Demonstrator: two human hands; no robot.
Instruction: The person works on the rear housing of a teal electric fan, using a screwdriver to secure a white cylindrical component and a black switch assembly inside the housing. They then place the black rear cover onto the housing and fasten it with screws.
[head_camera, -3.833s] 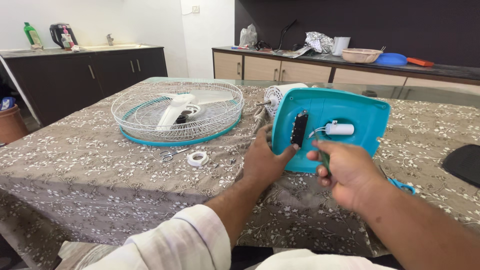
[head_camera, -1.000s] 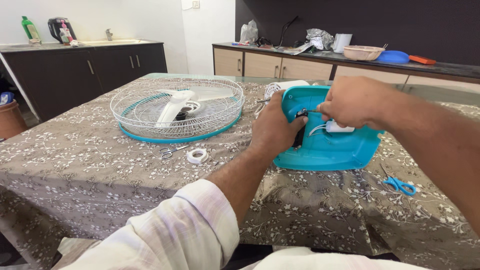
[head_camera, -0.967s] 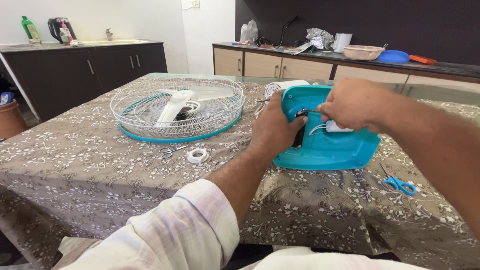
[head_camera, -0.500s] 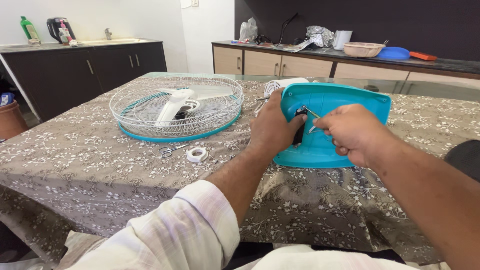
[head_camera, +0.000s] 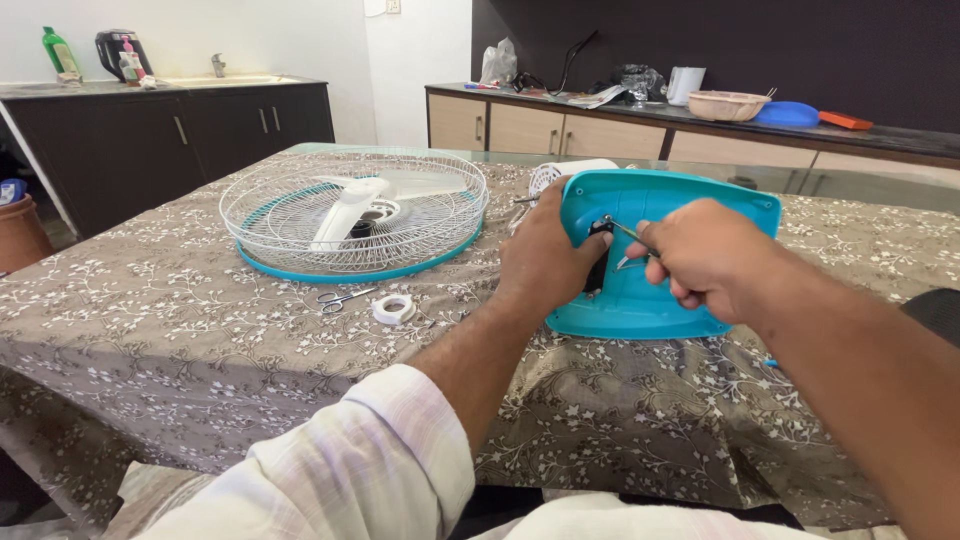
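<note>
A blue-green fan base (head_camera: 650, 280) is held up on its edge on the worktop (head_camera: 200, 340), which is covered with a brown flowered cloth. The base is near the middle of the worktop, a little to the right. The left hand (head_camera: 540, 262) is pressed against the left side of the base, with the fingers bent around its edge, so the base is kept standing. The right hand (head_camera: 705, 258) is closed around a thin metal tool (head_camera: 628, 233). The tip of the tool is put against a dark part (head_camera: 598, 262) on the inside of the base. A white wire can be seen just beside that part.

To the left, a round wire fan cage (head_camera: 355, 215) with a blue-green rim is laid flat, and white blades are seen inside it. Small scissors (head_camera: 345, 298) and a roll of white tape (head_camera: 393, 309) are laid just in front of the cage. A white sleeve (head_camera: 350, 470) is seen on the left arm.
</note>
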